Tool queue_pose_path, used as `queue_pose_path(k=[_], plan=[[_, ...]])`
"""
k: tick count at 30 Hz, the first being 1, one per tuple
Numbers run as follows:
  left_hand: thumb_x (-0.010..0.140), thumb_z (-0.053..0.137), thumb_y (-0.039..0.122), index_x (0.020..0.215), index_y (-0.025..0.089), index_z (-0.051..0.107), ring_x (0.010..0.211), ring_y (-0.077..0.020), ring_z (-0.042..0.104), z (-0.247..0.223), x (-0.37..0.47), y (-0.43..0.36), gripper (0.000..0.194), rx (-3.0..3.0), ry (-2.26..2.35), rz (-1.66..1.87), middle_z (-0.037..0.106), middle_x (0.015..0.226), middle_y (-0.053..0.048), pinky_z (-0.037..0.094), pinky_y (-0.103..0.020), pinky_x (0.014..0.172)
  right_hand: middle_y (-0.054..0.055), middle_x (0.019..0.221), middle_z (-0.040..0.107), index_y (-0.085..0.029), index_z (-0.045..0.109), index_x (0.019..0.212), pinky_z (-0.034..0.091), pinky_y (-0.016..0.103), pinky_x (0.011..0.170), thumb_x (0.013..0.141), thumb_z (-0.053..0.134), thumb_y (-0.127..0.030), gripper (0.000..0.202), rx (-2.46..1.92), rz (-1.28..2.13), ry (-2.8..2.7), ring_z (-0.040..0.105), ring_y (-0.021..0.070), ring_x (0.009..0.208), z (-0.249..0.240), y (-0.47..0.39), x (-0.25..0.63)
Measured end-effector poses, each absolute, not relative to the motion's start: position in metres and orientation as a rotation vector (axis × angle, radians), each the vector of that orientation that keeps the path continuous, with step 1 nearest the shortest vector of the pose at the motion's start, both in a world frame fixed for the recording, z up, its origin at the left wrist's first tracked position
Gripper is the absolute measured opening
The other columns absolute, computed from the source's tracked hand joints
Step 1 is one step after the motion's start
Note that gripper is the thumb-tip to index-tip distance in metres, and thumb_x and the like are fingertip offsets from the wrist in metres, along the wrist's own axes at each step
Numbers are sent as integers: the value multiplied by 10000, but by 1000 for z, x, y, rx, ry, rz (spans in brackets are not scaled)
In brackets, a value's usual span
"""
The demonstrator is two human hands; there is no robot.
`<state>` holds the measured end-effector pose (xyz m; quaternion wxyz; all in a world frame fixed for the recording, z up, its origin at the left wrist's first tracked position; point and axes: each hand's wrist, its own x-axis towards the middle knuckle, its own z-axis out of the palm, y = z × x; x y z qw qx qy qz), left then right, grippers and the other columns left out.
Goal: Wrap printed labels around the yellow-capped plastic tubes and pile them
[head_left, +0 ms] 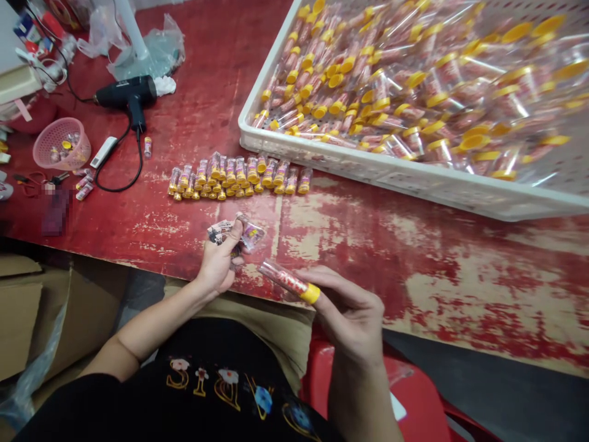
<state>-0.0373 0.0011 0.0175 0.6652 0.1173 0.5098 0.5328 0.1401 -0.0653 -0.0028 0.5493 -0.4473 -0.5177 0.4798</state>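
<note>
My left hand is closed on several clear plastic sleeves with printed labels, pinched under the thumb above the table's front edge. Between the thumb and fingers of my right hand is a clear plastic tube with red print and a yellow cap. The cap end lies at my fingers, and the other end tilts up and left toward the sleeves, apart from them. Beyond both hands, a cluster of small yellow-capped tubes with purple-and-white labels stands on the table.
A large white crate full of yellow-capped tubes takes up the back right of the worn red table. At the left are a black heat gun with a looped cord, a pink basket and scissors. A red stool stands below.
</note>
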Motion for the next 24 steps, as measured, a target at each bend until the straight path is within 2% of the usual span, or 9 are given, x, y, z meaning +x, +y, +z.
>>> queue_pose_path(k=[3, 5, 7, 9, 10, 14, 17, 21, 24], plan=[[531, 929, 324, 769, 134, 645, 517, -30, 478, 11, -35, 1, 416, 264, 1153, 1261, 601, 674, 35, 220, -150, 388, 69, 1073, 744, -322, 788, 1001, 616, 340, 795, 858, 691, -296, 175, -993, 1302, -1133, 706, 216, 993, -14, -59, 135], [527, 930, 311, 719, 135, 644, 510, -30, 476, 6, -33, 0, 387, 293, 1167, 1314, 589, 632, 47, 274, -156, 411, 74, 1306, 672, -304, 791, 998, 571, 414, 982, 861, 692, -333, 171, -983, 1397, -1118, 654, 247, 1186, -22, -53, 125], [517, 935, 305, 672, 133, 635, 537, -40, 516, 3, -31, -1, 379, 335, 1174, 1370, 595, 612, 46, 379, -163, 488, 72, 1356, 648, -293, 790, 1010, 524, 427, 1059, 866, 690, -346, 183, -1008, 1422, -1087, 632, 242, 1234, -28, -47, 112], [506, 942, 287, 689, 131, 643, 600, -55, 572, 1, -32, -1, 383, 291, 1136, 1387, 633, 660, 33, 441, -170, 569, 70, 1226, 722, -291, 790, 1007, 536, 398, 1043, 853, 710, -341, 181, -1056, 1392, -1006, 669, 215, 1164, -33, -41, 101], [509, 943, 282, 709, 131, 645, 610, -53, 578, 0, -34, -1, 389, 226, 1104, 1371, 643, 682, 30, 433, -163, 557, 66, 1145, 752, -290, 792, 993, 553, 386, 1015, 837, 729, -346, 177, -1069, 1375, -943, 693, 205, 1105, -35, -39, 98], [540, 934, 227, 750, 139, 620, 530, -16, 499, 1, -43, 4, 388, -28, 1009, 1265, 596, 660, 58, 262, -131, 409, 35, 971, 785, -295, 793, 946, 618, 357, 861, 747, 807, -404, 227, -1008, 1361, -668, 743, 186, 888, -41, -38, 101], [576, 916, 191, 781, 141, 625, 550, -17, 514, 3, -48, 7, 359, -67, 1009, 1259, 611, 695, 51, 263, -123, 412, 17, 937, 776, -303, 792, 938, 613, 317, 817, 745, 816, -369, 206, -1055, 1262, -652, 732, 166, 867, -41, -46, 112], [619, 899, 224, 789, 138, 635, 561, -25, 523, 4, -47, 7, 326, -57, 1021, 1222, 611, 703, 40, 273, -129, 415, 50, 953, 740, -269, 796, 960, 581, 313, 806, 832, 737, -295, 144, -1176, 1096, -948, 687, 170, 906, -33, -56, 118], [595, 913, 253, 802, 135, 647, 545, -16, 508, 4, -44, 6, 357, -21, 1027, 1218, 609, 705, 49, 274, -136, 410, 55, 947, 709, -260, 785, 1023, 558, 295, 746, 878, 672, -232, 186, -1204, 966, -1130, 664, 162, 883, -23, -58, 113]])
